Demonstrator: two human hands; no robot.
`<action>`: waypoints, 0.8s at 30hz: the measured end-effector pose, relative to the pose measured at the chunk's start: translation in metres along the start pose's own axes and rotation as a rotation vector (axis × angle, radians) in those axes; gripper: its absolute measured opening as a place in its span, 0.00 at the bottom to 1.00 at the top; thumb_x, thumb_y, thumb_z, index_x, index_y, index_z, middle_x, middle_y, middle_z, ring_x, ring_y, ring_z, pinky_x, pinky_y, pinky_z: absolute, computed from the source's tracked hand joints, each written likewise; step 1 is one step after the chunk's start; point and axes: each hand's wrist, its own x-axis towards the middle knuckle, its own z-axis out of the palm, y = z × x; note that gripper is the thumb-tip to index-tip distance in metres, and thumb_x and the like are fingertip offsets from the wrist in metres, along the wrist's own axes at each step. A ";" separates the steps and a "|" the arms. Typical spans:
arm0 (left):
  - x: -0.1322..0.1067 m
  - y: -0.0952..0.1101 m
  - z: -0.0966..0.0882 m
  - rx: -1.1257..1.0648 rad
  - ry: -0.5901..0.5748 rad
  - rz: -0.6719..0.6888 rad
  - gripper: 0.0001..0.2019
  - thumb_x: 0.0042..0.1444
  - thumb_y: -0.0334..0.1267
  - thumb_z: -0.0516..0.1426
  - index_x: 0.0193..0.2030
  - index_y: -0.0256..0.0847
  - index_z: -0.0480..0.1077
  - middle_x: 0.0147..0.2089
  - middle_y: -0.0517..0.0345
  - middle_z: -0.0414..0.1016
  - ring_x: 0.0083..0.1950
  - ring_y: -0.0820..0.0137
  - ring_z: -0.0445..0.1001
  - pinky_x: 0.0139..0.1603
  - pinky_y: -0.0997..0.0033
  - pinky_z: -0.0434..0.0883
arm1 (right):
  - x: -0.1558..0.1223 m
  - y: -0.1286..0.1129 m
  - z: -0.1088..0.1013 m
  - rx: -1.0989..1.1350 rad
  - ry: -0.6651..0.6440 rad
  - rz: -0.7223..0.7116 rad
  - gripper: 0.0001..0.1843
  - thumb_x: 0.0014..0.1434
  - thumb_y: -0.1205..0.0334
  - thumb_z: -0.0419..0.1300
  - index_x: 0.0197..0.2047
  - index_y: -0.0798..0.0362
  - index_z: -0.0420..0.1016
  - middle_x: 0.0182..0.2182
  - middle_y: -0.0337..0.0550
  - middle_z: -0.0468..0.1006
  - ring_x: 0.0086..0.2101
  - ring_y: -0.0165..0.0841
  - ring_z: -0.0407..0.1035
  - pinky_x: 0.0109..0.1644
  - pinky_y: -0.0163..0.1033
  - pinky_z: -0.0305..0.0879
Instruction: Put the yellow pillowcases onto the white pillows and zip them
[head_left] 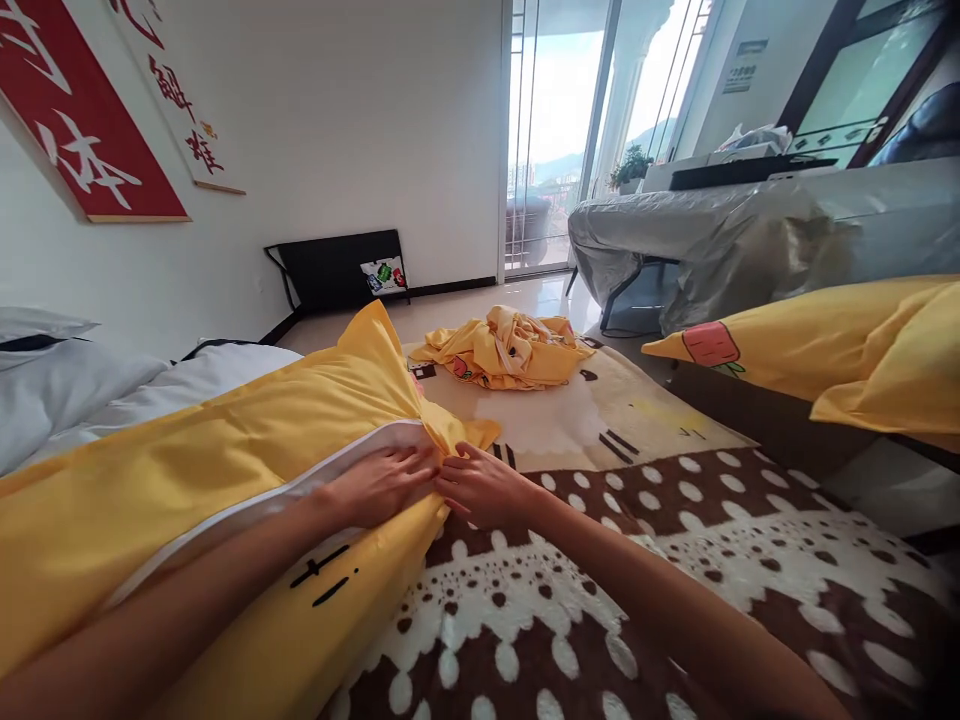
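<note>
A long yellow pillowcase (247,420) lies across the left side, with a white-edged slit running along it and black marks on its lower part. White shows inside the slit. At the slit's far end, my left hand (386,485) reaches into the opening, fingers bent and closed at the fabric; its thumb is hidden. Against it, my right hand (484,487) pinches the gathered yellow cloth at the corner. The two hands touch or nearly touch. Just past them, a crumpled yellow cloth (517,345) with orange-red prints is heaped on the blanket.
Under everything spreads a brown, white and beige patterned blanket (570,570). Another yellow fabric piece (795,340) juts in at the right. White bedding (97,390) lies left. Behind are a plastic-covered table (675,225), a black folded panel (330,270) and a glass door (559,130).
</note>
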 end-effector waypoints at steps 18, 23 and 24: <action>0.041 0.046 0.012 -0.368 -0.088 -0.221 0.11 0.60 0.33 0.50 0.37 0.37 0.74 0.42 0.51 0.78 0.42 0.67 0.75 0.44 0.72 0.69 | -0.034 -0.019 -0.023 0.772 0.179 0.302 0.14 0.58 0.71 0.50 0.39 0.50 0.75 0.37 0.41 0.79 0.41 0.32 0.71 0.49 0.39 0.62; 0.030 0.061 0.022 -0.629 0.018 -0.435 0.18 0.60 0.28 0.42 0.41 0.35 0.73 0.39 0.52 0.79 0.38 0.69 0.75 0.40 0.72 0.71 | 0.008 -0.013 -0.019 0.938 0.222 0.781 0.11 0.60 0.60 0.52 0.41 0.54 0.73 0.29 0.42 0.79 0.31 0.32 0.72 0.38 0.36 0.66; 0.031 0.062 0.022 -0.716 0.065 -0.449 0.17 0.58 0.28 0.43 0.43 0.34 0.73 0.43 0.51 0.79 0.42 0.67 0.75 0.44 0.71 0.71 | 0.018 -0.012 -0.019 0.839 0.203 0.876 0.14 0.58 0.59 0.55 0.45 0.55 0.71 0.33 0.44 0.78 0.32 0.33 0.72 0.39 0.37 0.66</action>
